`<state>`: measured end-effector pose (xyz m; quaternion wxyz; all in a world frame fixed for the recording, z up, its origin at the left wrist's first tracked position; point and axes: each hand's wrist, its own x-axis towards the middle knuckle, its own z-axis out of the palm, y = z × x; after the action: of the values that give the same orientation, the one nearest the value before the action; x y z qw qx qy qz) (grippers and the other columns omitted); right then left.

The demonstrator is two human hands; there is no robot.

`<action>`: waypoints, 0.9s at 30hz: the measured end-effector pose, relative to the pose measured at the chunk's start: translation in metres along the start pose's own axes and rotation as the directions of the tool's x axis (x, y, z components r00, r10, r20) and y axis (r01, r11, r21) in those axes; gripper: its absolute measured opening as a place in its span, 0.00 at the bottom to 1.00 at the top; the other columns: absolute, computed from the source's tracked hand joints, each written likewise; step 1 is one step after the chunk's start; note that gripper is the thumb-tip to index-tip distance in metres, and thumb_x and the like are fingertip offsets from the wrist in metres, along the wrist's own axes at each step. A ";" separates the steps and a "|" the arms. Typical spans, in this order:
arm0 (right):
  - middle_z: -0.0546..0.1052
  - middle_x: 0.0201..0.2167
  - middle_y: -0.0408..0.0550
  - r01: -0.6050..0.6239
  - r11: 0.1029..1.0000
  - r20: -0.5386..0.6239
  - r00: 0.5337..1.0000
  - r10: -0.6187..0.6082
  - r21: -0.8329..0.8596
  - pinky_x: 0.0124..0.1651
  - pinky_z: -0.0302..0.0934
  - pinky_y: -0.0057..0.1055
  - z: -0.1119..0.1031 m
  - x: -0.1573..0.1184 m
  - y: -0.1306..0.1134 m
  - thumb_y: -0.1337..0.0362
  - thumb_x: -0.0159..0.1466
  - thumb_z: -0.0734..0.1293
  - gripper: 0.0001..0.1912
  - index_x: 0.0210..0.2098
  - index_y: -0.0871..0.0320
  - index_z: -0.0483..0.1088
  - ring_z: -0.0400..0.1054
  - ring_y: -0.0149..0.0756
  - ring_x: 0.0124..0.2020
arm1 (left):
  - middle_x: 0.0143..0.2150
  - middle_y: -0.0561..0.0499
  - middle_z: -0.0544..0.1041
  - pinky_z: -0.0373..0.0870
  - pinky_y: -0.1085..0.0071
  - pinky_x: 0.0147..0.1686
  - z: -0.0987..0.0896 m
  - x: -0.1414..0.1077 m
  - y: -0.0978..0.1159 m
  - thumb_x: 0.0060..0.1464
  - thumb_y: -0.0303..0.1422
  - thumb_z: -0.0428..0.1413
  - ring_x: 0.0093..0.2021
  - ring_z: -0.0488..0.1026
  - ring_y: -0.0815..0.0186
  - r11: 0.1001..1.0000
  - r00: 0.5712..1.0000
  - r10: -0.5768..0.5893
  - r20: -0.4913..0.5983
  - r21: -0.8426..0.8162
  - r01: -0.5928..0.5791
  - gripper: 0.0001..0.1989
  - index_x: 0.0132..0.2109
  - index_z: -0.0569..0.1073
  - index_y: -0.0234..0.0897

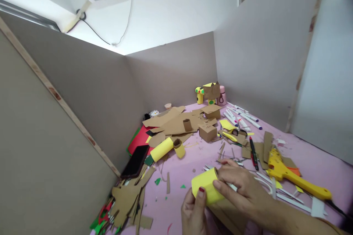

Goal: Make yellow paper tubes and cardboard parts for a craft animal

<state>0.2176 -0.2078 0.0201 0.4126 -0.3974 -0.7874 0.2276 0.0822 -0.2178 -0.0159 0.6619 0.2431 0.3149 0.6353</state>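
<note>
A short tube wrapped in yellow paper (204,185) is held up near the front of the table, its open end toward the right. My left hand (194,211) grips it from below, the thumb pressed on its yellow side. At the open end, my right hand (239,185) pinches the rim between thumb and fingers, some fingertips hidden behind it. Beneath the hands lies a brown cardboard piece (228,214), partly covered. Farther back are a longer yellow roll (162,149) and a small yellow-wrapped tube (179,150).
To the right lie a yellow glue gun (296,180), a dark pen (253,154) and white markers (250,120). At the left are a black phone (135,161) and cardboard scraps (125,200). Small cardboard boxes (208,132) stand behind, before grey partitions (176,69).
</note>
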 end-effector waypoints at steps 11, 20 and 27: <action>0.76 0.29 0.46 0.051 0.998 0.108 0.993 -0.046 -0.046 0.50 0.53 0.42 -0.016 0.003 0.000 0.63 0.66 0.58 0.11 0.32 0.58 0.69 0.67 0.38 0.34 | 0.29 0.48 0.81 0.68 0.75 0.23 -0.004 0.009 0.022 0.52 0.34 0.58 0.22 0.73 0.70 0.894 0.882 -0.446 -0.152 -0.130 0.430 0.09 0.37 0.77 0.32; 0.76 0.33 0.49 -0.100 0.990 0.083 0.992 0.092 0.097 0.38 0.61 0.32 -0.021 0.014 0.000 0.58 0.67 0.55 0.18 0.34 0.59 0.73 0.68 0.37 0.35 | 0.28 0.49 0.80 0.67 0.77 0.26 -0.013 0.008 0.005 0.41 0.39 0.65 0.26 0.74 0.69 0.971 0.957 -0.232 -0.174 0.016 0.238 0.13 0.31 0.77 0.33; 0.76 0.35 0.50 -0.056 0.998 0.082 0.995 0.059 -0.038 0.45 0.59 0.39 -0.024 0.018 0.005 0.63 0.63 0.63 0.10 0.29 0.58 0.73 0.68 0.40 0.40 | 0.30 0.49 0.81 0.68 0.77 0.24 -0.009 0.005 0.006 0.49 0.33 0.61 0.25 0.75 0.70 0.966 0.942 -0.260 -0.213 -0.050 0.255 0.08 0.36 0.76 0.33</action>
<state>0.2331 -0.1900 0.0384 0.3656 -0.4176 -0.7959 0.2417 0.0718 -0.2132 -0.0185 0.7033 0.1215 0.4078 0.5695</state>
